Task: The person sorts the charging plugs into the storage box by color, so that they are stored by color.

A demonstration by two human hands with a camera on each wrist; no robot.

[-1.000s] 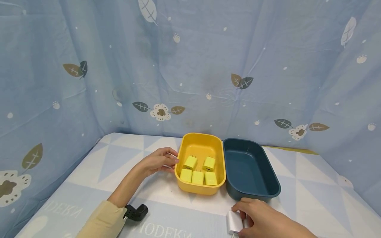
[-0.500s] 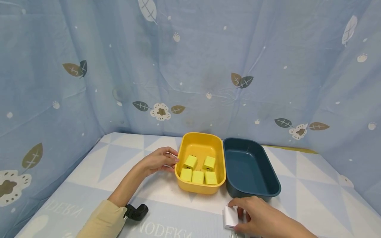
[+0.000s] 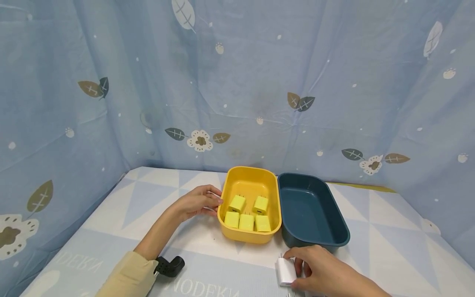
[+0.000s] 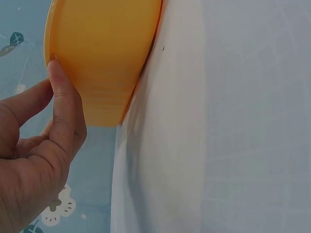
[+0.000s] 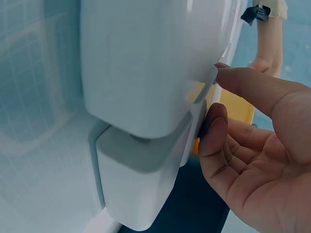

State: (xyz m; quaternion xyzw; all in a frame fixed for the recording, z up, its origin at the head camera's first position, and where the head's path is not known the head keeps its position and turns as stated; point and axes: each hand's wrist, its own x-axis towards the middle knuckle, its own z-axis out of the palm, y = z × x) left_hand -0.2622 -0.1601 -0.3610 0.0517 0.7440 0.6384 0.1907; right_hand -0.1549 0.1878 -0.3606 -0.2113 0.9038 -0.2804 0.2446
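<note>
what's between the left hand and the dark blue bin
In the head view, the yellow bin, with five yellow plugs inside, stands between them.

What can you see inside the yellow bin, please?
The yellow bin holds five yellow plugs: three in a row at the front, two behind them. Anything beneath the plugs is covered and cannot be seen.
</note>
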